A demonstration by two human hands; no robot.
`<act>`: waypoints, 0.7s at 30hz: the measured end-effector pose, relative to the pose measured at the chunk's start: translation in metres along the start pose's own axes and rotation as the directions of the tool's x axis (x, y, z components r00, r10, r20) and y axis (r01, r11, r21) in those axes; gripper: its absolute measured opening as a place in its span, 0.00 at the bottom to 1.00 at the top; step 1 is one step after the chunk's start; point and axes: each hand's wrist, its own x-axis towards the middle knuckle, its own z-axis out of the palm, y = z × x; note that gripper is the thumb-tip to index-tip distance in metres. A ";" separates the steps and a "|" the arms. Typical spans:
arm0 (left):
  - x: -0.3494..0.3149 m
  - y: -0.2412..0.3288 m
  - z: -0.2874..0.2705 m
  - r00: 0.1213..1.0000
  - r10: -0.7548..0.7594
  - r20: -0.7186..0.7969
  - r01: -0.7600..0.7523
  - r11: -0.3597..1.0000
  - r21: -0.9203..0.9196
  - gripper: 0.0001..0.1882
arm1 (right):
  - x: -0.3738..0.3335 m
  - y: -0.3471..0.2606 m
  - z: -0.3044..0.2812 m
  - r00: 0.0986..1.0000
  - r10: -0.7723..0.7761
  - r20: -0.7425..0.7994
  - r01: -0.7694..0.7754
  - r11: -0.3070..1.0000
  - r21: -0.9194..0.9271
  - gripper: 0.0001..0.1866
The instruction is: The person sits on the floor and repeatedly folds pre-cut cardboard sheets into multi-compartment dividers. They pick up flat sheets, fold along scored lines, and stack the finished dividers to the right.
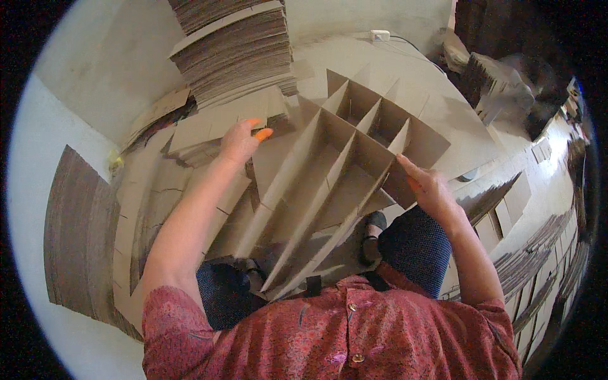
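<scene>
A cardboard divider (372,147) of interlocked upright strips stands tilted in front of me, its long strips running toward my lap. My right hand (432,190) grips its right side, index finger along the top edge of a cross strip and an orange-covered fingertip below. My left hand (243,140) is stretched out to the left of the divider, beside a low stack of cardboard pieces (212,123). Orange covers sit on its thumb and finger, which are apart with nothing visible between them. Its other fingers are mostly hidden.
A tall stack of cardboard sheets (234,54) rises at the back left. More slotted cardboard (79,234) lies along the left. On the right are rows of stacked strips (532,272) and a bundle of cardboard (491,85). A small white box (380,35) stands far back.
</scene>
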 end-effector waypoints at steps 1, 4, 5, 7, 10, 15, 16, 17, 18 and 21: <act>0.003 -0.018 0.008 0.999 0.026 -0.028 -0.024 0.997 0.071 0.25 | 0.004 0.004 0.006 1.000 0.004 -0.015 -0.004 1.000 0.019 0.29; 0.012 -0.057 0.032 0.985 0.116 -0.125 -0.081 0.964 0.255 0.25 | 0.020 0.012 0.013 0.987 -0.038 -0.156 0.038 0.999 -0.001 0.27; 0.015 -0.064 0.040 0.975 0.152 -0.160 -0.100 0.951 0.292 0.24 | 0.025 0.011 0.015 0.975 -0.058 -0.215 0.055 0.998 -0.019 0.26; 0.025 -0.063 0.041 0.993 0.073 -0.097 -0.040 0.952 0.304 0.20 | 0.031 0.009 0.016 0.967 -0.095 -0.235 0.101 0.995 0.016 0.24; 0.044 -0.063 0.033 0.988 -0.140 0.060 0.128 0.977 0.173 0.15 | 0.031 0.009 0.015 0.984 -0.030 -0.177 0.029 1.000 -0.008 0.23; 0.048 -0.094 0.004 0.983 -0.134 0.123 0.168 0.929 -0.330 0.11 | 0.022 -0.017 0.011 0.947 -0.014 -0.321 0.030 0.999 0.046 0.22; 0.047 -0.093 -0.001 0.979 -0.157 0.130 0.194 0.918 -0.345 0.11 | 0.021 -0.021 0.009 0.920 -0.080 -0.383 0.098 0.995 0.029 0.21; 0.045 -0.094 -0.009 0.974 -0.181 0.138 0.219 0.907 -0.359 0.11 | 0.021 -0.025 0.008 0.886 -0.145 -0.441 0.165 0.986 0.007 0.20; 0.043 -0.089 -0.019 0.969 -0.202 0.142 0.242 0.896 -0.373 0.11 | 0.022 -0.030 0.006 0.841 -0.210 -0.499 0.231 0.973 -0.020 0.19; 0.030 -0.073 -0.026 0.988 -0.152 0.037 0.156 0.976 -0.150 0.10 | 0.023 -0.053 0.001 0.805 -0.249 -0.539 0.334 0.940 0.065 0.16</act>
